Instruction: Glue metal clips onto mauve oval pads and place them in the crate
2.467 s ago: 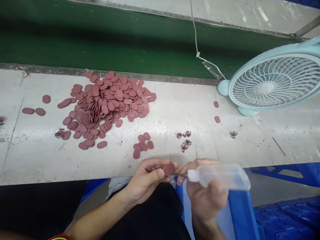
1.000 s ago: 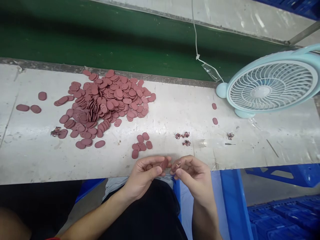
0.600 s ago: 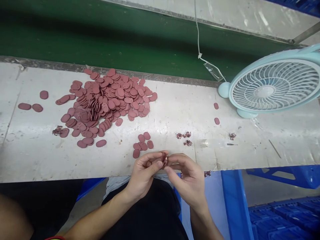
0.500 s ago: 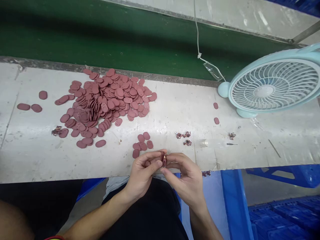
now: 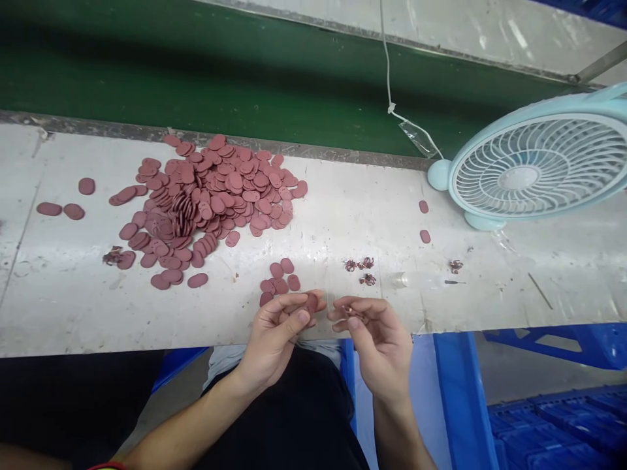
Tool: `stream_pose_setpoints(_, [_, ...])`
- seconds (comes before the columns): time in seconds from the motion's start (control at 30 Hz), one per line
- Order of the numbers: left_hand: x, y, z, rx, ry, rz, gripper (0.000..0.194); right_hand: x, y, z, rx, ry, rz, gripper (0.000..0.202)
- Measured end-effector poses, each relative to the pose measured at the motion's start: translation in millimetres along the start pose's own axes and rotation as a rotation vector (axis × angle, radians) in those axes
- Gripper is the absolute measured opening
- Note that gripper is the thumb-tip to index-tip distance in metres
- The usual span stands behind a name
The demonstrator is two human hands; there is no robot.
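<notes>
Near the table's front edge, my left hand (image 5: 278, 333) pinches a reddish oval disc (image 5: 311, 303) between thumb and fingers. A short gap to the right, my right hand (image 5: 375, 343) is closed on a small dark-red piece (image 5: 351, 312), mostly covered by the fingers, so its kind cannot be made out. Just beyond my left hand lies a small group of similar oval discs (image 5: 280, 286). Past my right hand are several small dark-red, many-legged clusters (image 5: 367, 279).
A large heap of oval discs (image 5: 220, 189) covers the table's left half. A light-blue fan (image 5: 533, 173) stands at the right, its cable running back over a green strip (image 5: 294, 91). A clear bottle-like object (image 5: 401, 280) lies ahead. Blue crates (image 5: 563, 418) are below right.
My hands have moved apart: the right went rightward with the small dark-red piece, while the left keeps the oval disc, now turned more face-on.
</notes>
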State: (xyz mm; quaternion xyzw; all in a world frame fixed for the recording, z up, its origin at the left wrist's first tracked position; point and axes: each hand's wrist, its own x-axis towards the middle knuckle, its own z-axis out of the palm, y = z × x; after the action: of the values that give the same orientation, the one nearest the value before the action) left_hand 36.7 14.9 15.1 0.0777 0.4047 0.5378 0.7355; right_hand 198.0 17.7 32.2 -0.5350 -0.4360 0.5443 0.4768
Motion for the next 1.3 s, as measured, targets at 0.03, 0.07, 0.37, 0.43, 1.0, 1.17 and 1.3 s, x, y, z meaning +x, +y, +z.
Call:
stream_pose_setpoints(0.03, [0.5,1.4,-0.8,-0.001,-0.004,0.0,0.016,0.7,-0.2,-2.9,0.028,0.011,0.017,0.01])
stream_pose_setpoints(0.07, [0.9,2.5,-1.5,-0.004,-0.008,0.001,0.016,1.5,-0.4,-5.9,0.047,0.022,0.025,0.009])
stream_pose_setpoints(0.37, [-2.5,-0.1,0.4,-0.019,-0.07,-0.03,0.016,1.4,3.6,-26.5,0.171,-0.055,0.068,0.007])
stream_pose_setpoints(0.43, [-3.2,-1.8,0.6,-0.005,-0.08,-0.029,0.016,0.2,3.8,-26.5,0.15,-0.001,0.106,0.009])
stream_pose_setpoints(1.0, [-3.6,-3.8,-3.9,0.144,-0.225,0.067,0.011,-3.4,-28.6,-6.5,-0.099,-0.164,-0.005,0.025])
stream_pose_setpoints(1.17, [-4.2,-3.0,-4.2,0.179,-0.2,0.065,0.009,-1.6,-30.2,-3.6,-0.09,-0.169,0.035,0.022])
stream_pose_setpoints(1.3, [-4.8,-2.8,-4.7,0.213,-0.176,0.048,0.008,0.1,-33.2,-4.3,-0.105,-0.186,0.097,0.017])
